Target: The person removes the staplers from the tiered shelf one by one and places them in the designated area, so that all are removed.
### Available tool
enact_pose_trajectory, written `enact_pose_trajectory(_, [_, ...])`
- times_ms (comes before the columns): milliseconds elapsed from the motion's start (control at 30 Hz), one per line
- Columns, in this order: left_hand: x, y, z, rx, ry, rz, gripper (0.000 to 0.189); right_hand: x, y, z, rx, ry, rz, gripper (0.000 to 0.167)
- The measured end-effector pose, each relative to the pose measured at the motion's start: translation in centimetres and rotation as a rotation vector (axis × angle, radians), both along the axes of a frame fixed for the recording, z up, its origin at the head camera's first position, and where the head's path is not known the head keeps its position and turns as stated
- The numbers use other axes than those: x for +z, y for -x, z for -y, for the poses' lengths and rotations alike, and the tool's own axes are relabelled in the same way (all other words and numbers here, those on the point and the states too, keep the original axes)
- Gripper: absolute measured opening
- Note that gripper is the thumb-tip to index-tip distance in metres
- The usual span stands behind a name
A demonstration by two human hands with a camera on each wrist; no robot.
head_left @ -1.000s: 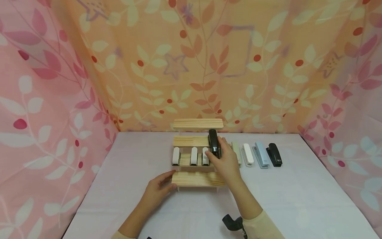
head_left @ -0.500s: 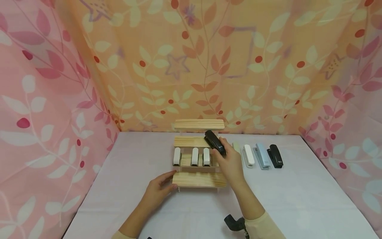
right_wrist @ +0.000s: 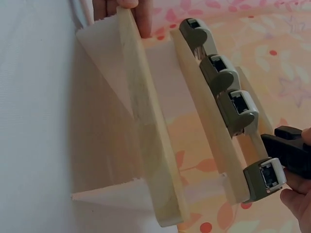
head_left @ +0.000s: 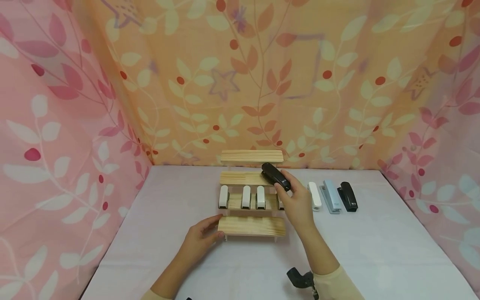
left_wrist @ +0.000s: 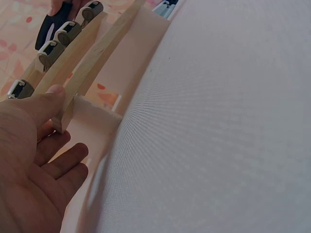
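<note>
Head view: your right hand (head_left: 298,204) pinches the black oblong stapler (head_left: 273,174), aslant, by the right side of the tiered pale-wood rack (head_left: 252,226); your left hand (head_left: 198,238) pinches the rack's bottom left end, seemingly to steady it.

Marks on held black stapler (head_left: 275,175) too small to read.

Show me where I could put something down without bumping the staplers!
The table is bare left of the left hand and right of the table's black stapler. The top shelf is bare, and the bottom shelf past the left hand. Crowded: the third shelf down, with four white staplers, and around the right hand, holding another black stapler.
</note>
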State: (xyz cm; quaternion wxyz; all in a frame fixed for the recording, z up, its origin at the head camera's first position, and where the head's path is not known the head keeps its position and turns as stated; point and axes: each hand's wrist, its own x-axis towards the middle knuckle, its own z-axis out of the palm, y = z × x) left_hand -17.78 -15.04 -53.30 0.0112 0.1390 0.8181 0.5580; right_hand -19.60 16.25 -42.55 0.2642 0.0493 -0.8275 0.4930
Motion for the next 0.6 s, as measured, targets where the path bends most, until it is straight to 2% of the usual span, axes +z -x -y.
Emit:
enact_pose_trajectory(133, [-0.1,0.1,0.1,-0.004,0.006,-0.016,0.058,0.4,-0.2,-0.4,0.007,0.034,-0.062,0.049])
enact_pose_trajectory(367, [0.1,0.2,0.2,0.009,0.007,-0.007,0.056,1.3,-0.3,-0.7,0.048,0.113,-0.089,0.049])
enact_pose_trajectory(600, [-0.1,0.1,0.1,0.009,0.008,-0.021,0.056,2.4,-0.2,-0.7,0.071,0.140,-0.108,0.048])
